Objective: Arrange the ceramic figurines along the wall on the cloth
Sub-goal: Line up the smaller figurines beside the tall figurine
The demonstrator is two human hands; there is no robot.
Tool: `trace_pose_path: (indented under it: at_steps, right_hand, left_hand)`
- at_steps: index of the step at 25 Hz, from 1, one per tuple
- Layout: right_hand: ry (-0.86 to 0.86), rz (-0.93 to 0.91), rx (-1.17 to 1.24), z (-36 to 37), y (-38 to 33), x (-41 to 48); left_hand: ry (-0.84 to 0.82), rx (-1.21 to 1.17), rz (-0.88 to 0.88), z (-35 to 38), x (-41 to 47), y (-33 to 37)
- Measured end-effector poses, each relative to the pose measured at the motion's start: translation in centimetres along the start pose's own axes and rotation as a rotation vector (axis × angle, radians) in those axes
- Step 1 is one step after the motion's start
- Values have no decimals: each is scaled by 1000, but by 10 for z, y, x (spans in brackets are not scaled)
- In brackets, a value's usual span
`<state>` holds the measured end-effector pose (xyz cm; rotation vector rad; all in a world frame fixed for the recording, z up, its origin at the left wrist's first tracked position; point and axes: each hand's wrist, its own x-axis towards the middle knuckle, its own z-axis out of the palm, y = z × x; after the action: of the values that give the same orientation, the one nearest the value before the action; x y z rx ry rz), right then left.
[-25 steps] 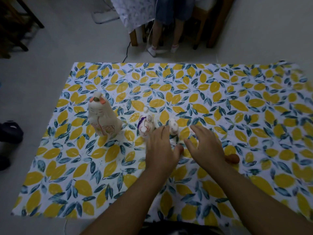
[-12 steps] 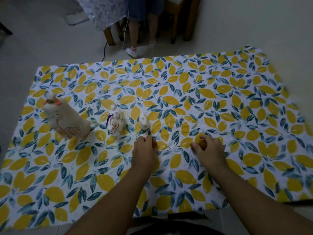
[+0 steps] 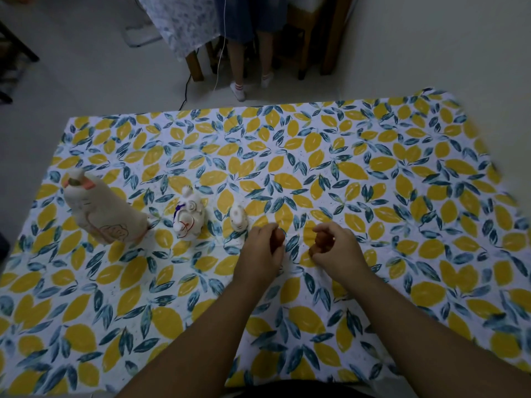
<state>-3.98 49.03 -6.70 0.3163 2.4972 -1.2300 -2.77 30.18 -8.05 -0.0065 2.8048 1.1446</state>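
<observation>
A lemon-print cloth (image 3: 373,168) covers the floor. On its left part stand three figurines in a row: a tall cream cat (image 3: 103,214), a white round figurine with blue and red marks (image 3: 189,216), and a tiny white rabbit (image 3: 238,218). My left hand (image 3: 261,254) is closed around a small brown figurine (image 3: 279,237) just right of the rabbit. My right hand (image 3: 337,248) grips another small brown figurine (image 3: 321,239) a little further right. Both brown pieces are mostly hidden by my fingers.
Beyond the cloth's far edge a person's legs in white socks (image 3: 238,90) stand by wooden table legs (image 3: 195,67) and a hanging cloth. A cable (image 3: 186,90) runs on the pale floor. A dark furniture frame (image 3: 11,53) sits at the far left.
Both hands went from spread over the cloth to closed on small brown figurines. The right hand has since moved left, closer to the left hand beside the rabbit. The camera view shifted.
</observation>
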Motion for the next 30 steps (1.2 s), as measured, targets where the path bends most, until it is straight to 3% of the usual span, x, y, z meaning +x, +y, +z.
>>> trace_pose_path:
  at_steps: [9, 12, 17, 25, 30]
  right_hand:
    - [-16, -380, -174, -13, -12, 72]
    - [-70, -398, -193, -11, -2, 77]
    - [2, -337, -76, -4, 2, 72]
    - [-59, -333, -147, -11, 6, 73]
    - [-76, -301, -161, -10, -3, 67]
  left_hand:
    - [108, -189, 97, 7, 67, 14]
    - [67, -184, 147, 15, 69, 8]
    - [117, -176, 134, 23, 64, 4]
    - [85, -140, 175, 19, 71, 5]
    - [25, -135, 71, 19, 66, 8]
